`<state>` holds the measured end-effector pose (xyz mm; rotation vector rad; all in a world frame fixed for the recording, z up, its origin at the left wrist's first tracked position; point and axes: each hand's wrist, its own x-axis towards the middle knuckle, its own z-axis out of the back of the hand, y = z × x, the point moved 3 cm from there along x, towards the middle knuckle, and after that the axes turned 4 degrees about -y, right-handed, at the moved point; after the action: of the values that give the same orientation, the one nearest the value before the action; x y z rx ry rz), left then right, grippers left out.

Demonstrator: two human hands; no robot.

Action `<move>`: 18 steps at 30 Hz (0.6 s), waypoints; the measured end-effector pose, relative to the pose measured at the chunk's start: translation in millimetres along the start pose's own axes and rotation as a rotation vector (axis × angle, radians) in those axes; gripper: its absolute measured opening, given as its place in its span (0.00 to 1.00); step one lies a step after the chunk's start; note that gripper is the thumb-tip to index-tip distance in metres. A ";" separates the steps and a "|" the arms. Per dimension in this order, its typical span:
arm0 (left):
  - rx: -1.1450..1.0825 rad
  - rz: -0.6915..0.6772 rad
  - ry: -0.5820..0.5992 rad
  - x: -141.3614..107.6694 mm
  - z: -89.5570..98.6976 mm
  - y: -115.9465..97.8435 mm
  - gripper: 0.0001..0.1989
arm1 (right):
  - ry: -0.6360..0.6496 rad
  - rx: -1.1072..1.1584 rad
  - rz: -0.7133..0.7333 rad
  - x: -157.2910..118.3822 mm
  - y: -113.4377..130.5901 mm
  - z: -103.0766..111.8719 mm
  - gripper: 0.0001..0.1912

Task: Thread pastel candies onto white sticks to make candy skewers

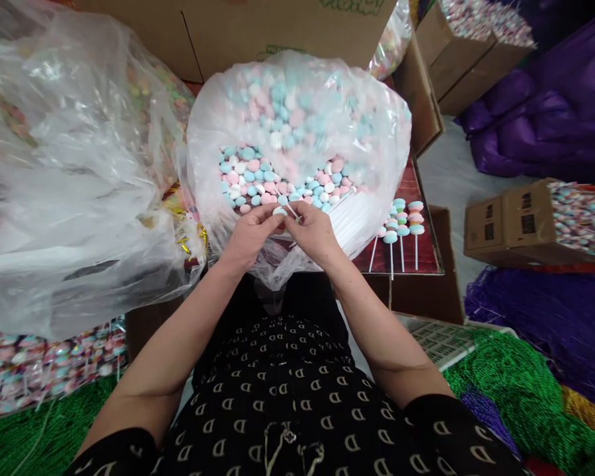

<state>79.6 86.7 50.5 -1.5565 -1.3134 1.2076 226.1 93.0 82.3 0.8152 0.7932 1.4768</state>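
Left hand (254,237) grips candy (279,211); right hand (311,230) holds stick (292,211).

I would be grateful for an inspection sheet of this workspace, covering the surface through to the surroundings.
Surface: dark red tabletop, mostly covered.
Job's things: pink, blue and white round candies in a clear plastic bag; loose thin white sticks; four candy-stacked sticks at the right.
Clutter: large translucent plastic sheeting at the left, shiny gold ties beside it.
Hands: left hand pinches a pale round candy; right hand holds a thin white stick beside it.
Cables: nothing seen.
Surroundings: filled brown cardboard boxes, purple bags, glossy green strands.
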 end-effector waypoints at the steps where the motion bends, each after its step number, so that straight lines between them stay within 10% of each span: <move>1: -0.006 0.003 -0.005 1.1 0.7 1.7 0.22 | 0.009 0.004 0.016 -1.1 0.6 0.5 0.13; 10: -0.010 0.051 -0.177 1.6 5.0 7.3 0.16 | 0.142 0.357 -0.087 -50.1 -7.3 20.1 0.24; 18: -0.206 0.103 -0.120 0.2 6.2 12.7 0.21 | 0.229 0.127 -0.049 -64.6 -10.7 4.3 0.21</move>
<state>77.0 84.4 36.8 -1.7377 -1.4901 1.2790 238.0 29.2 72.8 0.7225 1.0808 1.5046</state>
